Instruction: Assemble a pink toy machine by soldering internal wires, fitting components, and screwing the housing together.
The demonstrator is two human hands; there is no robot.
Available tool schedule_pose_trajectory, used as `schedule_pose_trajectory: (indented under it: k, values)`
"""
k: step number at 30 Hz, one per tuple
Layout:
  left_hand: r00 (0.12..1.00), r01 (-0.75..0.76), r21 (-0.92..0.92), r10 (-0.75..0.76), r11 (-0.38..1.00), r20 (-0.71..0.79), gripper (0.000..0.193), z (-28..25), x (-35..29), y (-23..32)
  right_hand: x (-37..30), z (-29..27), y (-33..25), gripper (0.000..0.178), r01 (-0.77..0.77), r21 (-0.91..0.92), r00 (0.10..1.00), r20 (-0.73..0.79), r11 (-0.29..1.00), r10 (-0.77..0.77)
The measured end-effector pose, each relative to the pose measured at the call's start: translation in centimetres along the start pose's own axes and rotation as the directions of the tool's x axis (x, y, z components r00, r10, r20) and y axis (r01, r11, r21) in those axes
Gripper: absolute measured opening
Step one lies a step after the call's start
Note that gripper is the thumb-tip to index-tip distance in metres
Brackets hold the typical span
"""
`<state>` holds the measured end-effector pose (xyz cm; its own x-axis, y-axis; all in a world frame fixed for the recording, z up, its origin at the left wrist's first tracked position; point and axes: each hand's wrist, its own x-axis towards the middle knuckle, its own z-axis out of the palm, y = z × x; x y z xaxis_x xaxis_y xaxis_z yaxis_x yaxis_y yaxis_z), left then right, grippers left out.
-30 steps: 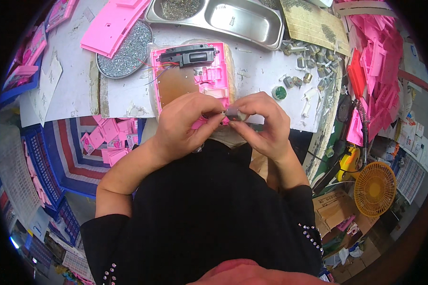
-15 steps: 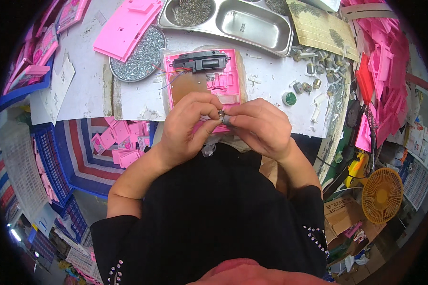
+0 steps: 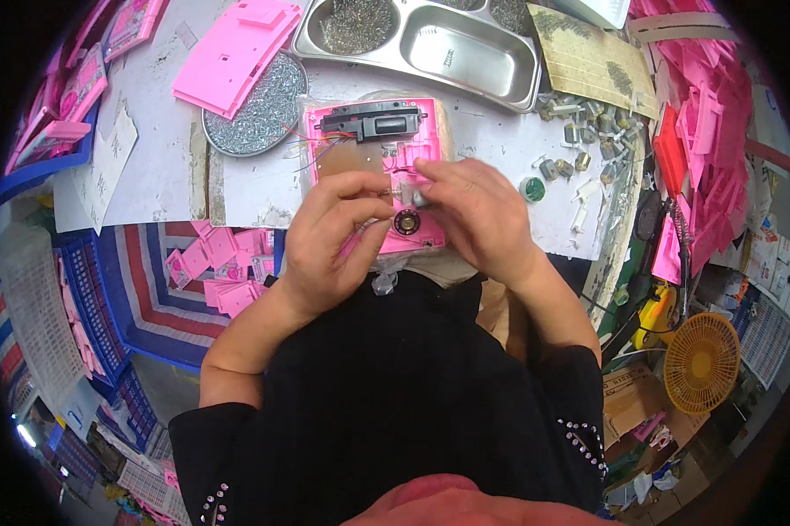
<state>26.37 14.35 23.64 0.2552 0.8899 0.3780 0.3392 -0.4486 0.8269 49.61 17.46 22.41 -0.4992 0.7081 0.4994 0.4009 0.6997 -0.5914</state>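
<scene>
A pink plastic housing [image 3: 425,140] lies in front of me, with a black mechanism [image 3: 373,123] across its far end and a brown circuit board [image 3: 347,159] at its left. Near its close end sits a round black speaker [image 3: 406,222]. Over the housing, my right hand [image 3: 478,215] is closed, its fingertips pinching a small grey metal motor [image 3: 418,200]. My left hand [image 3: 338,232] is beside it, fingers curled with tips close to the motor's left end. Whatever those tips hold is too small to make out. Thin coloured wires [image 3: 311,145] stick out left of the mechanism.
A round tray of screws [image 3: 259,118] stands at the far left under stacked pink panels [image 3: 228,61]. A steel compartment tray [image 3: 469,53] holds small metal parts. Loose motors [image 3: 579,140] and a green-topped round container [image 3: 531,188] lie right. Blue crates stand lower left.
My hands have drawn slightly apart, uncovering the speaker. The motor has moved a little away from me with my right fingertips, over the housing.
</scene>
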Motion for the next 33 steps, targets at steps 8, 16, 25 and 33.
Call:
schedule_pose_trajectory:
  k: [8, 16, 25, 33]
  values:
    - [0.985, 0.071, 0.088, -0.056, 0.994, -0.163, 0.030, -2.1, -1.1, -3.6, 1.6, -0.4, 2.5, 0.029, -0.344, 0.102, 0.939, 0.026, 0.933, 0.343]
    - [0.982, 0.097, 0.145, -0.071, 0.985, -0.175, 0.028, -3.1, -1.7, -4.2, 2.5, 0.0, 3.0, 0.026, -0.362, -0.017, 0.920, 0.156, 0.932, 0.360]
    - [0.956, 0.209, 0.268, -0.140, 0.940, -0.256, 0.047, -4.4, -0.2, -5.3, 3.8, -0.8, 2.7, 0.025, -0.381, -0.123, 0.881, 0.251, 0.917, 0.400]
    - [0.991, 0.103, 0.243, -0.080, 0.965, -0.104, 0.035, -3.3, 0.8, -6.3, 4.9, -1.3, 1.9, 0.028, -0.370, -0.140, 0.899, 0.195, 0.919, 0.392]
